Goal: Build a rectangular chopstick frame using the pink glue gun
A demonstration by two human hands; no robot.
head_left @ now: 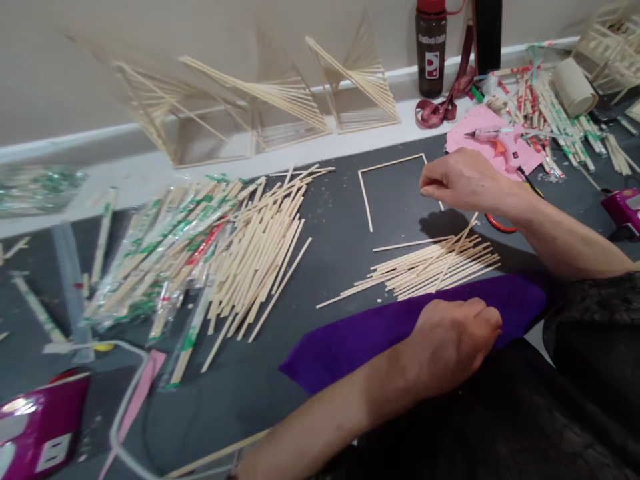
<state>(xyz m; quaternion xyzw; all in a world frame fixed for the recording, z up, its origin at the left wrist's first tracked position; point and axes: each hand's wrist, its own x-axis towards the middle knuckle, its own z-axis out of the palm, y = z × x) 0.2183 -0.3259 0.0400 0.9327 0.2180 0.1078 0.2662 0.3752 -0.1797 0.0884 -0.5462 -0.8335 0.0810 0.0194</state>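
My right hand [465,179] hovers over the right side of a three-sided frame of thin wooden sticks [393,162], fingers pinched together. What they pinch, if anything, is too small to make out. My left hand [455,341] is curled into a fist above a purple cloth [350,343] at the table's near edge; its fingertips are hidden. Between the hands lies a pile of slim sticks [425,270], one of them crossing the others at a slant. Beyond my right wrist a pink glue gun [500,141] rests on pink paper [465,133].
To the left are loose chopsticks [265,253] and wrapped chopsticks [165,253]. Twisted stick structures [270,100] stand along the wall, near a dark bottle [431,53]. Red scissors [500,225] lie under my right forearm. A magenta device [45,427] and white cable [125,400] occupy the near left.
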